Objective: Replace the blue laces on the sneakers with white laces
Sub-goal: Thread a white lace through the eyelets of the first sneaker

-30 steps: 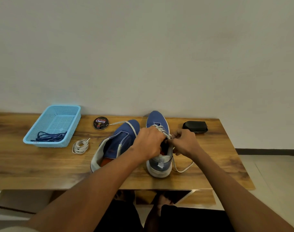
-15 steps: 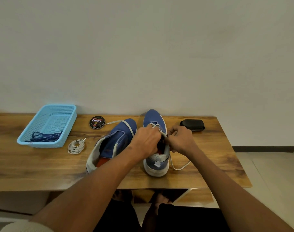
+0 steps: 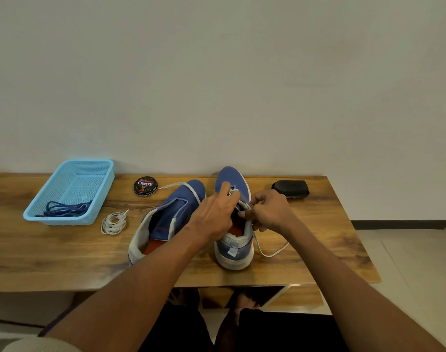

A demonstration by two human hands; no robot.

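Two blue sneakers stand on the wooden table (image 3: 51, 260). The right sneaker (image 3: 235, 246) is upright with a white lace (image 3: 270, 254) threaded near its toe and trailing off its right side. My left hand (image 3: 215, 214) lies over its tongue, fingers on the lacing. My right hand (image 3: 270, 210) pinches the white lace at the shoe's right eyelets. The left sneaker (image 3: 166, 219) leans on its side with no lace in it. A coiled white lace (image 3: 114, 223) lies left of it. Blue laces (image 3: 64, 209) sit in the light blue basket (image 3: 100, 189).
A round tin of Cherry shoe polish (image 3: 145, 185) stands behind the left sneaker. A black object (image 3: 291, 189) lies at the back right of the table. The wall runs along the table's far edge. My legs show beneath the front edge.
My left hand has opened its fingers and reached forward over the lacing. The right hand stays pinched on the white lace. The view has shifted slightly.
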